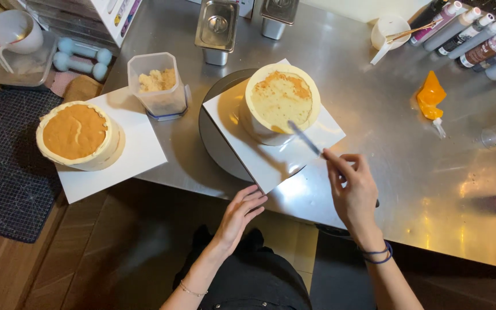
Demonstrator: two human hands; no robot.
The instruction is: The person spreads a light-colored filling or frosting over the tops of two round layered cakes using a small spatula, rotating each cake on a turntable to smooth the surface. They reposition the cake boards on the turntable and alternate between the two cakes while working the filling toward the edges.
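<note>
A round cake (281, 100) with cream sides and an orange-brown smeared top stands on a white square board (276, 155), which rests on a dark turntable (216, 146). My right hand (352, 192) holds a thin palette knife (304, 138); its blade reaches over the near edge of the cake. My left hand (241, 213) has its fingers apart and touches the near corner of the white board, at the turntable's rim. A second cake (77, 135) with a smooth orange top sits on another white board (119, 158) at the left.
A clear tub of crumbs (159, 83) stands between the cakes. Two steel containers (217, 28) sit at the back. An orange piping bag (431, 97), a white cup (388, 28) and several bottles (472, 34) lie at the right on the steel table (409, 172). A dark mat (7, 172) lies left.
</note>
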